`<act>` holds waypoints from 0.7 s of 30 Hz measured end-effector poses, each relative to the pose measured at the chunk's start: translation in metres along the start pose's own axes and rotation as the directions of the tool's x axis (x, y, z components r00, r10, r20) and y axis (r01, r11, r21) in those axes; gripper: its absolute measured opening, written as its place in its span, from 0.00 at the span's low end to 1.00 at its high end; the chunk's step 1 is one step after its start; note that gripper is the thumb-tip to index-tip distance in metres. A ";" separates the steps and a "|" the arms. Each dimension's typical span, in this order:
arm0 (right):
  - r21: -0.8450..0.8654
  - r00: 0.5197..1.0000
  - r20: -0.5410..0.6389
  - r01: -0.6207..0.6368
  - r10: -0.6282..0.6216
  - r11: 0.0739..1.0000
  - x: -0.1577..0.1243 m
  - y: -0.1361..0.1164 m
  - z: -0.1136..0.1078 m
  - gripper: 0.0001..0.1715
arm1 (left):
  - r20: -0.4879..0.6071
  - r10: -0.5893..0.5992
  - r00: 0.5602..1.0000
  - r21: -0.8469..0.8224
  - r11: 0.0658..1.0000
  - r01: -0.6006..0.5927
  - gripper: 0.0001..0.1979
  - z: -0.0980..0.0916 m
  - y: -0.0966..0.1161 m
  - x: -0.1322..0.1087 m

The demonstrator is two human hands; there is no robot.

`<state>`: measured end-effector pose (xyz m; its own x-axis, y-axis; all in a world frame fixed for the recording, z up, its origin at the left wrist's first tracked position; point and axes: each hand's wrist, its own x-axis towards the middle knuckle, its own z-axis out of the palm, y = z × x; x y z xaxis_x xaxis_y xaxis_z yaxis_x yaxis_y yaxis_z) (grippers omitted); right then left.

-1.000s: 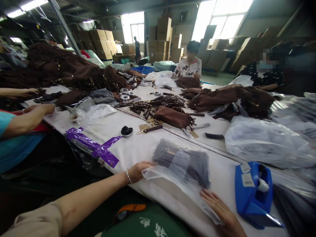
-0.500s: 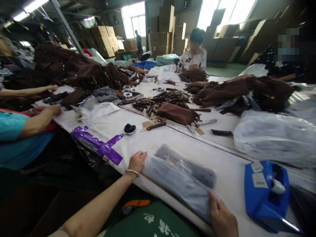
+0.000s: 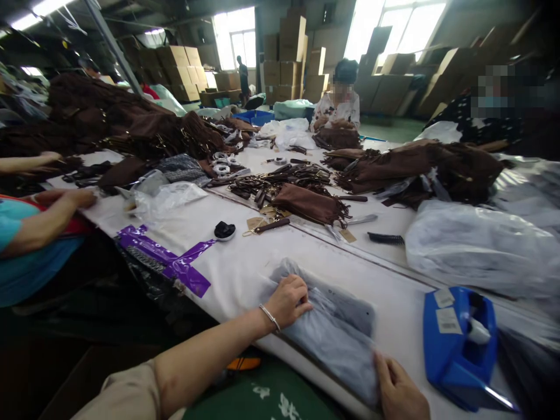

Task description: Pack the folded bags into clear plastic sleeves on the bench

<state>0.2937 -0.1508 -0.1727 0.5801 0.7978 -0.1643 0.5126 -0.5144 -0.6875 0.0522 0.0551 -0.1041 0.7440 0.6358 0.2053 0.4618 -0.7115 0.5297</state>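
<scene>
Moved: since half a second ago the left hand (image 3: 289, 300) has slid from the bag's left end onto its top, and the flap now lies folded down.
Left hand: fingers curled together, pressing on the upper left part of the clear plastic bag (image 3: 332, 338); a bracelet sits at the wrist.
Right hand: the right hand (image 3: 400, 391) lies at the bag's right end by the near edge of the table (image 3: 245, 262), fingers close together on the plastic; whether they pinch it or only rest, I cannot tell, as the frame cuts the hand.
Bag: flat on the white table near its near edge, a dark grey folded item inside.
Tape dispenser: the blue tape dispenser (image 3: 459, 344) stands just right of the bag, apart from it.
Purple strips: purple strips (image 3: 164, 256) lie at the near edge, left of the bag.
Brown goods: a brown fringed pouch (image 3: 310, 204) lies toward the table's middle, beyond the bag.
Others: a co-worker's hand (image 3: 65, 198) rests at the left edge.
</scene>
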 end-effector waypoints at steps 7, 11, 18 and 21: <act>0.435 0.717 -0.534 -0.221 0.448 0.873 -0.019 0.021 -0.092 0.31 | -0.059 -0.002 0.998 -0.047 0.999 -0.001 0.10 -0.001 -0.001 0.000; 0.386 0.788 -0.513 -0.142 0.340 0.912 0.005 0.016 -0.116 0.34 | -0.071 0.009 0.997 -0.041 0.999 -0.012 0.10 0.001 -0.002 0.002; 0.216 0.776 -0.573 -0.169 0.265 0.962 -0.004 0.018 -0.098 0.28 | -0.071 -0.006 0.997 -0.032 0.999 0.004 0.10 0.001 -0.003 0.000; 0.027 0.783 -0.601 -0.180 0.160 0.983 -0.020 0.039 -0.089 0.26 | -0.077 -0.011 0.997 -0.035 0.999 0.008 0.10 0.002 -0.003 -0.001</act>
<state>0.3585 -0.2143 -0.1329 0.9167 0.3535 0.1864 0.3825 -0.6412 -0.6652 0.0508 0.0560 -0.1075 0.6996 0.6645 0.2625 0.4506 -0.6955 0.5597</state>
